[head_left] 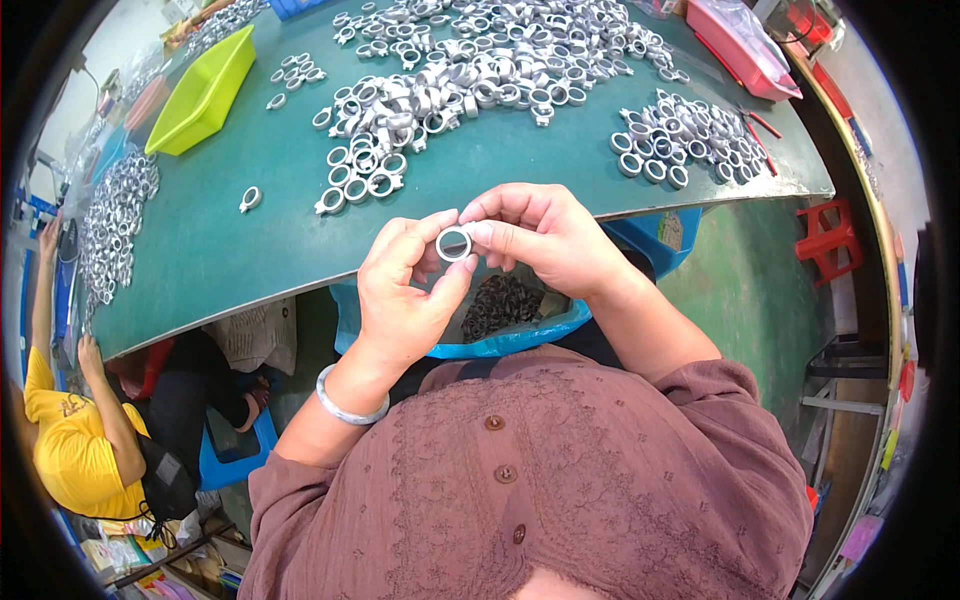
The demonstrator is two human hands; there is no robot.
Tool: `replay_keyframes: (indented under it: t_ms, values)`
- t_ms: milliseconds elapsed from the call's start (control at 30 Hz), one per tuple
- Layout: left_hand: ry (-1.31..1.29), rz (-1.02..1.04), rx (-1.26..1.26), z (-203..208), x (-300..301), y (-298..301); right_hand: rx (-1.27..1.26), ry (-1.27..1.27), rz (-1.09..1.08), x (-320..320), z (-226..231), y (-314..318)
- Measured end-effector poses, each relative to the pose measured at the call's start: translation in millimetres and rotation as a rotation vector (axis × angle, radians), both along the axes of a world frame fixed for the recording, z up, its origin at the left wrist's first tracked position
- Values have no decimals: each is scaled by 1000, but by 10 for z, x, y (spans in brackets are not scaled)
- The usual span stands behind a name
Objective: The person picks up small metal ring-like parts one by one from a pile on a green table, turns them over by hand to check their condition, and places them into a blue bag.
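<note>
Between both hands, just off the near edge of the green table, is a silver-grey metal ring clamp [453,244]. My left hand [405,285] pinches its left and lower rim between thumb and fingers. From the other side, my right hand [525,232] closes thumb and fingers on the upper right of the ring, where its lug would be; the fingertips hide that part. Below the hands a blue basin [490,347] holds a heap of small dark parts [503,305], too small to name.
The green table [270,225] carries a large pile of similar ring clamps [500,75], a smaller pile [690,135] at right and a single clamp [250,198]. A lime bin [205,90] and pink bin [740,50] stand there. Left, a person in yellow [85,450] works; right, a red stool [829,240].
</note>
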State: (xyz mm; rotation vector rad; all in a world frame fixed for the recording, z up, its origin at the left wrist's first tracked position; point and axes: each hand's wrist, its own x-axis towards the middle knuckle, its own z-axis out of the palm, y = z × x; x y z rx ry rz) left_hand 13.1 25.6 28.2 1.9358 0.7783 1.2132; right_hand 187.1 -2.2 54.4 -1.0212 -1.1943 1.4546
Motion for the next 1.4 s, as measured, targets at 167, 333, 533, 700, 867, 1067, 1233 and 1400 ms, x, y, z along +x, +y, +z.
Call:
replay_keyframes:
  t_ms: [167, 333, 533, 700, 867, 1067, 1233, 1400]
  values:
    - [-11, -8, 1, -17, -3, 12, -12, 16, -28, -18, -8, 0]
    - [-135, -106, -283, -45, 5, -36, 17, 6, -35, -3, -6, -10]
    - [-230, -237, -441, -47, -6, -46, 70, 19, -42, 1, -49, -19]
    - [-251, -267, -513, -20, -35, -15, 131, -5, -36, 23, -108, -16]
    - [-271, -235, -414, -79, -13, -17, 178, -13, -20, 23, -120, -24]
    - [-204, -183, -265, -45, -1, -32, 152, 43, -8, 14, -111, -47]
    - [-144, -166, -161, -47, -13, -21, 163, 35, -13, 11, -119, -42]
    - [-92, -140, -63, -79, -26, 1, 169, 45, -12, 8, -126, -37]
